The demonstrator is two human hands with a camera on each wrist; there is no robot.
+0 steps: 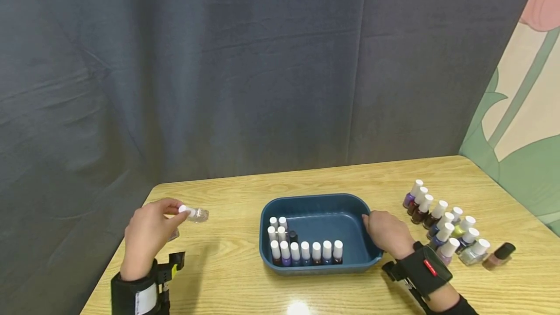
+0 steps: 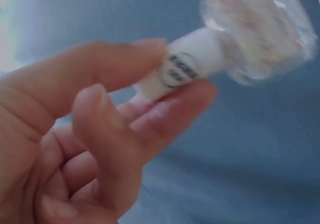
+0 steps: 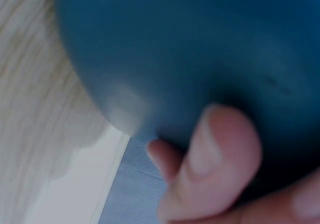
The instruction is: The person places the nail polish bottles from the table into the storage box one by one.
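Observation:
My left hand (image 1: 146, 232) pinches a nail polish bottle (image 1: 201, 215) by its white cap, above the left part of the table. In the left wrist view the cap (image 2: 182, 66) bears dark print, and the clear glass shows pale contents with coloured flecks. Another clear bottle (image 1: 174, 235) is partly hidden behind that hand. At the right end of a dark blue bin (image 1: 321, 270), my right hand (image 1: 387, 232) grips the rim; the right wrist view shows its thumb (image 3: 220, 159) against the blue wall. Inside the bin, white-capped polish bottles (image 1: 305, 254) stand along the front and left sides.
One black-capped bottle (image 1: 293, 237) is among those in the bin. To the right, several more polish bottles (image 1: 437, 215) stand on the wooden table (image 1: 236, 281), with a black-capped pinkish one (image 1: 498, 256) nearest its right side. A grey curtain (image 1: 262, 72) hangs behind the table.

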